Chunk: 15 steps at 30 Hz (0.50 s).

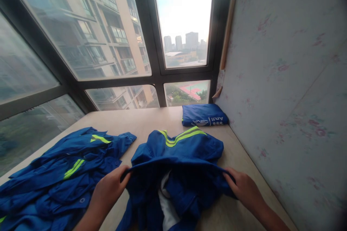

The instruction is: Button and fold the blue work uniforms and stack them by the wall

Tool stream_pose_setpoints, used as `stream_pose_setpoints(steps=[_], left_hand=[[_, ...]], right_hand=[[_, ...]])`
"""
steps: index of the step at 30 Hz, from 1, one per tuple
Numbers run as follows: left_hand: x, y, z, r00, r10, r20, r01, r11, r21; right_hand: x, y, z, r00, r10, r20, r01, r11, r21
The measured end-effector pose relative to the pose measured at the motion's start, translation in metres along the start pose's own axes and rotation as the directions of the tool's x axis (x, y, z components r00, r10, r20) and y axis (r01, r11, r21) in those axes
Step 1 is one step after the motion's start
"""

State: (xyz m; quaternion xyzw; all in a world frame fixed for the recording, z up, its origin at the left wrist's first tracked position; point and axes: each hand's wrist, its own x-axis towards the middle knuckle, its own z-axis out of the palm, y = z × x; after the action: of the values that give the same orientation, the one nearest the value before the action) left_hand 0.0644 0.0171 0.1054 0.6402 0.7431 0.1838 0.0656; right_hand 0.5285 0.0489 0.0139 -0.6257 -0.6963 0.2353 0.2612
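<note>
A blue work jacket (184,151) with yellow-green and grey stripes lies partly on the pale surface, its near edge lifted and stretched between my hands. My left hand (112,186) pinches that edge on the left. On the right, my right hand (242,184) grips the same edge between thumb and fingers. Below the taut edge hang dark folds of the jacket, with a white patch showing among them. Another blue garment (78,166) with matching stripes lies crumpled to the left, close to my left hand.
A folded blue garment (203,114) with white lettering rests at the back right, against the wall. The pale ledge (135,115) ends at dark-framed windows (158,75). A flower-patterned wall (292,79) bounds the right side, its paper peeling near the window corner.
</note>
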Motion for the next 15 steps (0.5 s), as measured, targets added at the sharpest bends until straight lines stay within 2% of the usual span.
stream_pose_setpoints(steps=[4, 6, 7, 9, 11, 12, 14, 15], left_hand=[[0.006, 0.015, -0.019, 0.979, -0.001, 0.205, 0.067, 0.947, -0.314], [0.018, 0.033, -0.041, 0.975, -0.035, 0.22, 0.133, 0.882, -0.451], [0.025, 0.044, -0.056, 0.98, -0.059, 0.189, 0.151, 0.841, -0.519], [0.041, 0.071, -0.093, 0.994, -0.099, 0.047, 0.106, 0.743, -0.661], [0.054, 0.104, -0.138, 0.984, -0.104, -0.144, -0.046, 0.638, -0.769], [0.059, 0.121, -0.162, 0.959, -0.096, -0.266, -0.155, 0.609, -0.778], [0.064, 0.154, -0.209, 0.863, -0.011, -0.504, -0.384, 0.634, -0.671], [0.064, 0.169, -0.233, 0.823, 0.012, -0.568, -0.442, 0.641, -0.627]], right_hand=[[0.015, -0.024, -0.044, 0.994, 0.009, -0.113, 0.007, 0.99, 0.144], [0.027, -0.051, -0.076, 0.982, -0.007, -0.186, 0.056, 0.964, 0.258], [0.034, -0.068, -0.094, 0.971, -0.006, -0.24, 0.081, 0.95, 0.302], [0.049, -0.11, -0.133, 0.937, -0.035, -0.346, 0.175, 0.908, 0.381], [0.063, -0.159, -0.174, 0.901, -0.054, -0.43, 0.278, 0.833, 0.478], [0.068, -0.185, -0.195, 0.868, -0.068, -0.492, 0.352, 0.783, 0.513], [0.076, -0.237, -0.234, 0.792, -0.131, -0.596, 0.502, 0.695, 0.514], [0.079, -0.261, -0.254, 0.748, -0.181, -0.638, 0.572, 0.663, 0.483]])
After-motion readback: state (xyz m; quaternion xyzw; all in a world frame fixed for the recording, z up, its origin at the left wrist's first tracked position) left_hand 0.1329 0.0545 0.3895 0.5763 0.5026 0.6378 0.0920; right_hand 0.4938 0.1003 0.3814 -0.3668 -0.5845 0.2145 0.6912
